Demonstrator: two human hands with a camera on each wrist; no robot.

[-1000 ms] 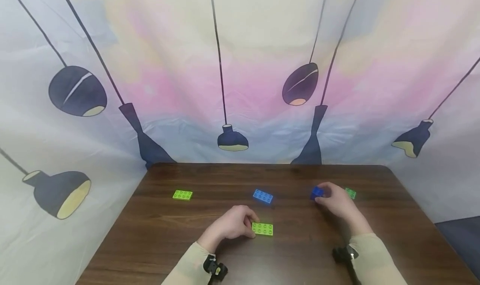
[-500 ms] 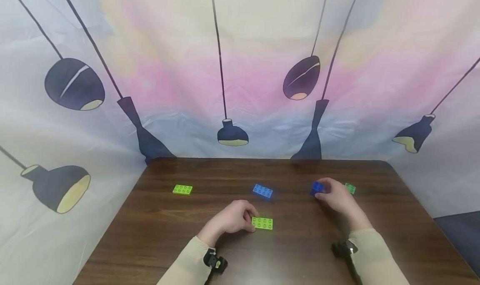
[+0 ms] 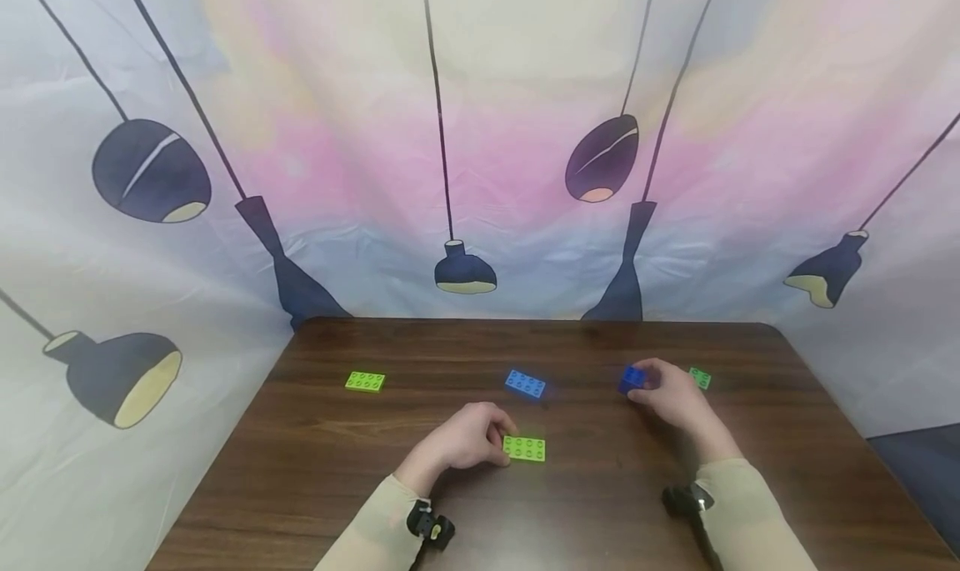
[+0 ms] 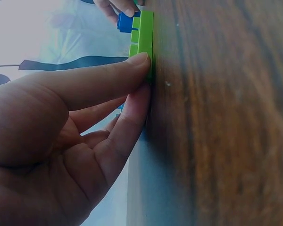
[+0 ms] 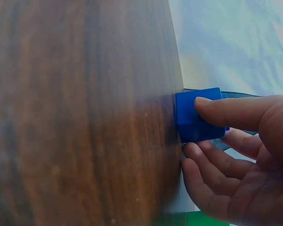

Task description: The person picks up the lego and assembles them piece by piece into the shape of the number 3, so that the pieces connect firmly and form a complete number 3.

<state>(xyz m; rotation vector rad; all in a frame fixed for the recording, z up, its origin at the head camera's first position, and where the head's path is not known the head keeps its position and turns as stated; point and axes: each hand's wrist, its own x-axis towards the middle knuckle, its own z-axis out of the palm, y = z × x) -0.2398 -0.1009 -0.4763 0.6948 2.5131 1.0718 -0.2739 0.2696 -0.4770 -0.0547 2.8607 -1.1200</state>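
In the head view my left hand (image 3: 468,436) pinches the left end of a flat lime-green building brick (image 3: 525,448) with two rows of studs. The left wrist view shows its thumb on the side of that lime-green brick (image 4: 145,35), which lies on the table. Farther right, my right hand (image 3: 675,393) grips a taller dark blue brick (image 3: 632,379) between thumb and fingers. That blue brick (image 5: 198,115) stands on the tabletop in the right wrist view, the thumb across its near face. Just right of this hand lies a small green brick (image 3: 701,378).
A flat blue brick (image 3: 525,383) lies at an angle beyond the left hand. Another lime-green brick (image 3: 365,381) rests at the left rear. The brown wooden table (image 3: 315,471) ends at a fabric backdrop (image 3: 360,179) printed with lamps.
Both hands keep hold of their bricks and hardly move. The head view has shifted slightly, so the table appears a little higher than one second ago.
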